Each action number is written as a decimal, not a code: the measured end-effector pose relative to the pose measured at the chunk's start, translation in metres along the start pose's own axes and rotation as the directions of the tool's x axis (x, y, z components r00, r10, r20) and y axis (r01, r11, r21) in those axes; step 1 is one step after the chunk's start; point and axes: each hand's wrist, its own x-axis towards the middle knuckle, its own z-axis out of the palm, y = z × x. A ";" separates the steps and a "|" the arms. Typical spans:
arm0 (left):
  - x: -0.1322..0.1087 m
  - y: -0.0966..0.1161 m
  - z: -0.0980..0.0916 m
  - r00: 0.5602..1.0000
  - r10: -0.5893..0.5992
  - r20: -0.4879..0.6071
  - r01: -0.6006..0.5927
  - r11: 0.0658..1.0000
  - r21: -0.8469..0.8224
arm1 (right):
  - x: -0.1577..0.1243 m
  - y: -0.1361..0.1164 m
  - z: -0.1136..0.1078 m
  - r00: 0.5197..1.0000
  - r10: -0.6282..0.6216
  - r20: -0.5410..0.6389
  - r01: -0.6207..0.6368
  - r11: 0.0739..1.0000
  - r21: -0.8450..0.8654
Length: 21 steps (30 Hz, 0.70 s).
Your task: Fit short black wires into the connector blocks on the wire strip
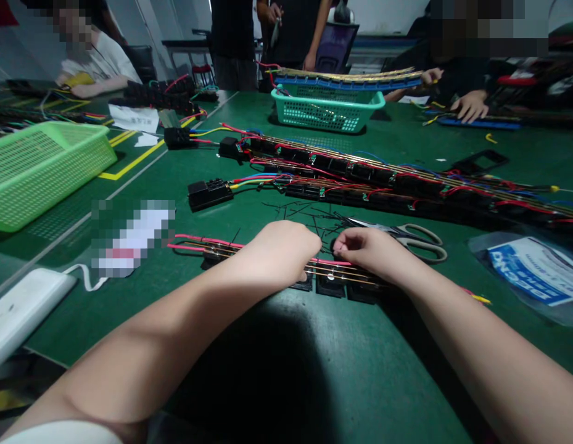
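In front of me lies a strip of black modules [331, 285] joined by brass-coloured rods and red wires. My left hand [293, 250] is closed over its middle, with a fingertip at the near edge; most of its fingers are hidden. Just to the right, my right hand [360, 248] is above the strip, thumb and fingers pinched together. A small dark bit shows at those fingertips, too small to name. Thin black cable ties [309, 219] lie scattered behind my hands. Scissors with grey handles [422, 240] rest beyond my right wrist.
Further back lie more wired strips [383, 179], one with a black connector [210, 194]. A green basket [45, 166] stands left, a teal basket [327, 111] behind. A white power strip [29, 308] is at left, a plastic bag [536, 271] at right. Other people work across the table.
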 end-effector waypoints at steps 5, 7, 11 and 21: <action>0.000 -0.004 0.007 0.999 0.010 -0.053 -0.009 1.000 0.011 | 0.004 -0.002 0.000 1.000 0.019 0.007 -0.019 1.000 -0.021; -0.001 -0.003 0.008 0.998 0.007 -0.061 -0.006 1.000 0.015 | 0.004 -0.002 0.001 1.000 0.021 -0.002 -0.021 0.999 -0.029; -0.001 -0.002 0.008 0.997 0.014 -0.078 -0.013 1.000 0.019 | 0.001 -0.002 0.000 1.000 0.028 -0.008 -0.029 0.999 -0.030; 0.000 -0.002 0.008 0.998 0.005 -0.063 -0.003 0.999 0.035 | 0.003 -0.003 -0.005 0.996 0.049 0.079 -0.052 0.998 0.030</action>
